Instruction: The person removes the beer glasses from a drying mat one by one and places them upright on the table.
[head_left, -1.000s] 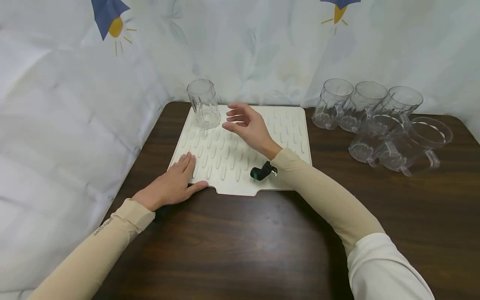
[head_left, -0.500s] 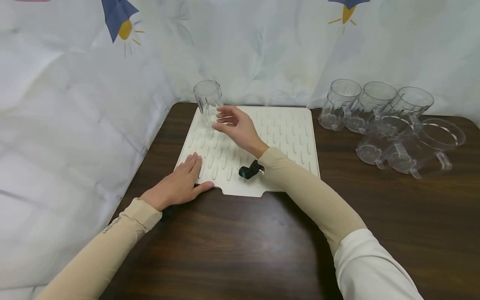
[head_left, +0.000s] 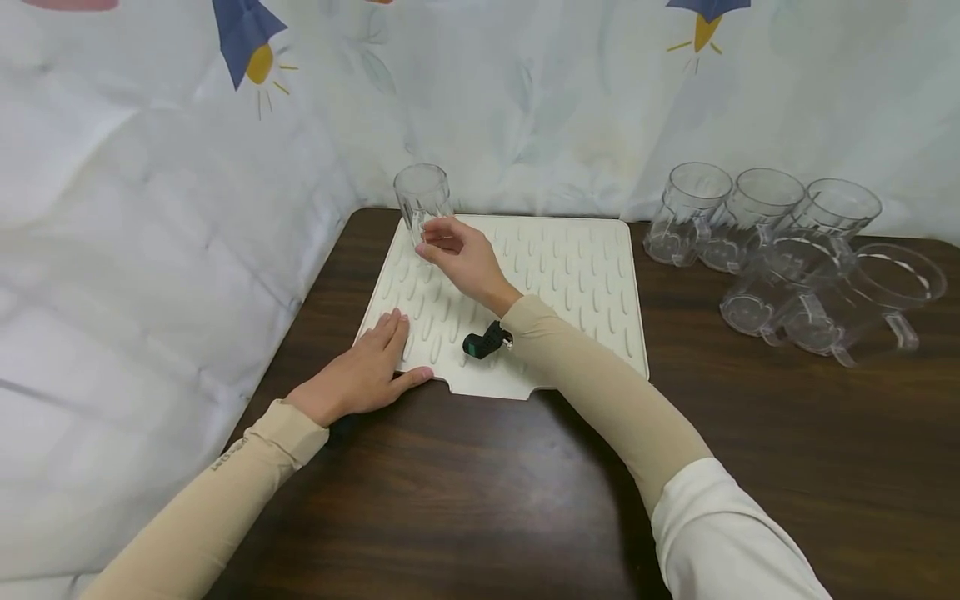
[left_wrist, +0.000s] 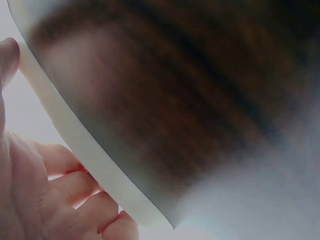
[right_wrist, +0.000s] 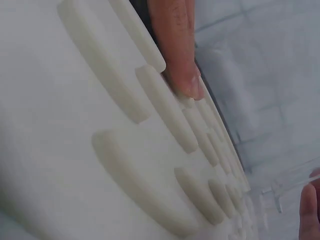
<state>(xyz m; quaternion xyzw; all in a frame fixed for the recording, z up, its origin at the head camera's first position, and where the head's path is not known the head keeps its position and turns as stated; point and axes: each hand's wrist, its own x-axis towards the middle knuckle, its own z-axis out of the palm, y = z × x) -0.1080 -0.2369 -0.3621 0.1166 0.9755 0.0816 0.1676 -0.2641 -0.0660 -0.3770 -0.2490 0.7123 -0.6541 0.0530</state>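
Observation:
A clear mug with a handle stands upright on the back left corner of a ridged white mat. Right in front of that mug is my right hand, its thumb and fingers parted around the handle; whether they touch it is hard to tell. In the right wrist view, fingertips appear beside clear plastic at the right edge. My left hand rests with straight fingers on the mat's front left corner, thumb along the front edge. The left wrist view shows its fingers at the mat's white edge.
Several more clear mugs stand grouped at the back right of the dark wooden table. A patterned white curtain hangs behind, and a white sheet at the left. A small black device sits at my right wrist.
My right hand has moved left to the mug's handle. My left hand has stayed on the mat corner, and the mug stands in the same place. The head view has shifted slightly.

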